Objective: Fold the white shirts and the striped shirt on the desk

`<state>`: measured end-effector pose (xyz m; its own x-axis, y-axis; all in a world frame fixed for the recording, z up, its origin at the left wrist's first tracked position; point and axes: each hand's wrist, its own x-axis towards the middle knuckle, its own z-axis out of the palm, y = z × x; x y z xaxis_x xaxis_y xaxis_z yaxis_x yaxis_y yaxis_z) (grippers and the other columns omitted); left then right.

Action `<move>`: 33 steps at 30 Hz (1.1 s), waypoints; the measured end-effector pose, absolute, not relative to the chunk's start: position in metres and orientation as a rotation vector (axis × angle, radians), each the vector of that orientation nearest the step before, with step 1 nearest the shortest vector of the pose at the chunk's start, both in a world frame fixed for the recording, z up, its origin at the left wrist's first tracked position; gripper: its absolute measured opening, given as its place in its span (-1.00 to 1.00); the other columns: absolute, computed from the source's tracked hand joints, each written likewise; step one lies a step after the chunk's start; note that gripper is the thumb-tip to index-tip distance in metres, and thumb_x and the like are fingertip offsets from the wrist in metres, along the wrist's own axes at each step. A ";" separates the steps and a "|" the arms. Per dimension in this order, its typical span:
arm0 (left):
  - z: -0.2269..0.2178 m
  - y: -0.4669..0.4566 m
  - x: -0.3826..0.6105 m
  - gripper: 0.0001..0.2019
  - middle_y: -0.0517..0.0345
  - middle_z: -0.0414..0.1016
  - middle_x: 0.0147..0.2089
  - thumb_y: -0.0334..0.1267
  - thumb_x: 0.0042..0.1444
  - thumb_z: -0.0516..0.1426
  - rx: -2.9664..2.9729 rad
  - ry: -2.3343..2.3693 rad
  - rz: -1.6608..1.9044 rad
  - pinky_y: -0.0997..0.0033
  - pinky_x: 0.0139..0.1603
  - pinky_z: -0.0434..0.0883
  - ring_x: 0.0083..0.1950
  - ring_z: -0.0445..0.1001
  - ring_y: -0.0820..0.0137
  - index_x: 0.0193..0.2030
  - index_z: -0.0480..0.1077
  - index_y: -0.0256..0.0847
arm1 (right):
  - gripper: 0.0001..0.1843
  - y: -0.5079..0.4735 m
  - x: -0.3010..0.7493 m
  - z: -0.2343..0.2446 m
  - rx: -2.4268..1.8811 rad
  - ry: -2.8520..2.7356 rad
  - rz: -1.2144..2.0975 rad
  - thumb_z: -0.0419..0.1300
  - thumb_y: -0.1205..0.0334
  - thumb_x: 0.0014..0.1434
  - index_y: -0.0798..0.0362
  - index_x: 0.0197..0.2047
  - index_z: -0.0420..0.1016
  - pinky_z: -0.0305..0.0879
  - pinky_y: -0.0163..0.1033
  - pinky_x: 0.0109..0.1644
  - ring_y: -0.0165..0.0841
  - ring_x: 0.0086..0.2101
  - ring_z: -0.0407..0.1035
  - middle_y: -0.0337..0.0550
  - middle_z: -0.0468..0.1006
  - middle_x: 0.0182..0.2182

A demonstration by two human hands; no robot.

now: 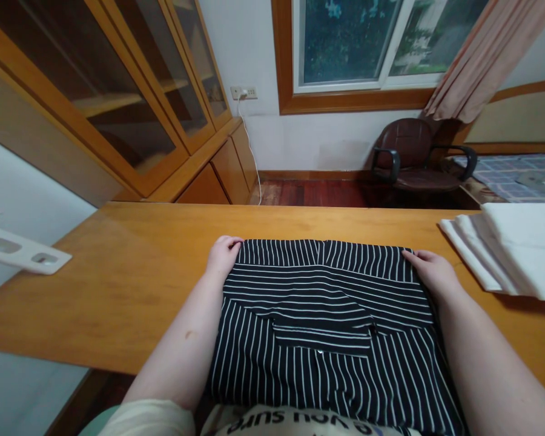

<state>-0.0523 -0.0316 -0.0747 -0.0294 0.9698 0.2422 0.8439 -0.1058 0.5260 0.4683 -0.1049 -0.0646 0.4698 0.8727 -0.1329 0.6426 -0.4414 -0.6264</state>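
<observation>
1. Two hands on one garment: left hand [224,254] & right hand [431,272] sit at the far corners of a black cotton garment w/ thin white stripes [327,315].
2. Left hand: fingers curled shut over the far-left corner, gripping the fabric edge.
3. Right hand: fingers stretched out, lying flat on the far-right corner. Looks like pressing, not pinching.
4. Garment lies mid-front on a wide honey-coloured wooden table [131,284], w/ its near edge spilling toward the person's lap. Far part is doubled back: stripes run crosswise there, lengthwise below. A small pocket flap & button show approx. centre.
5. Step in hand, as I judge it: top fold is laid down, both corners being squared & held flat.
6. A next move would call for both corners level so the fold line runs straight, fabric smoothed from centre outward, & room on the bare wood to either side.
7. Nearby: stack of folded white cloth [513,248] on the table's right end, well apart from the right hand. White plastic strip w/ oval cut-outs [22,251] sits off the left edge, not on the table as far as I can tell.
8. Bkgd: glass-door wooden cabinet [118,103], dark brown armchair [413,157] under a wood-framed window [354,42], pink curtain [476,54].
</observation>
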 end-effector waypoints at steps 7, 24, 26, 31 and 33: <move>-0.075 -0.033 -0.054 -0.68 0.09 0.57 -0.19 -0.13 0.14 -0.01 1.724 2.005 0.834 0.36 -0.06 0.36 -0.11 0.50 0.28 -0.12 0.50 -0.16 | -0.53 -0.105 0.462 -0.060 -2.248 -1.270 0.527 0.06 -0.22 -0.01 0.04 -0.58 0.38 0.10 -0.21 -0.48 -0.26 -0.56 0.30 -0.18 0.37 -0.71; -0.083 -0.034 -0.053 -0.65 0.22 0.44 -0.43 -0.12 -0.01 0.13 1.152 1.710 1.262 0.49 -0.42 0.34 -0.47 0.41 0.46 -0.09 0.32 -0.21 | -0.65 -0.105 0.456 -0.058 -2.368 -1.317 0.439 0.04 -0.10 0.06 0.01 -0.44 0.38 0.16 -0.18 -0.38 -0.20 -0.46 0.35 -0.13 0.45 -0.59; -0.084 -0.034 -0.054 -0.63 0.21 0.46 -0.39 -0.15 -0.01 0.14 1.130 1.716 1.230 0.48 -0.40 0.35 -0.46 0.42 0.47 -0.04 0.30 -0.21 | -0.67 -0.103 0.455 -0.061 -2.412 -1.333 0.437 0.06 -0.09 0.05 0.02 -0.41 0.39 0.18 -0.17 -0.35 -0.18 -0.43 0.37 -0.09 0.47 -0.56; -0.087 -0.032 -0.059 -0.64 0.19 0.49 -0.36 -0.15 0.02 0.13 1.309 1.886 1.103 0.44 -0.28 0.37 -0.36 0.47 0.42 -0.04 0.33 -0.20 | -0.64 -0.101 0.458 -0.067 -2.434 -1.297 0.352 0.10 -0.08 0.06 0.05 -0.32 0.43 0.21 -0.17 -0.33 -0.17 -0.38 0.40 -0.01 0.54 -0.42; -0.086 -0.032 -0.060 -0.65 0.17 0.50 -0.36 -0.11 0.06 0.11 1.384 1.958 0.972 0.40 -0.24 0.37 -0.32 0.48 0.38 -0.04 0.35 -0.20 | -0.61 -0.101 0.459 -0.068 -2.442 -1.301 0.346 0.08 -0.12 0.07 0.06 -0.30 0.44 0.22 -0.17 -0.33 -0.18 -0.39 0.40 -0.02 0.53 -0.44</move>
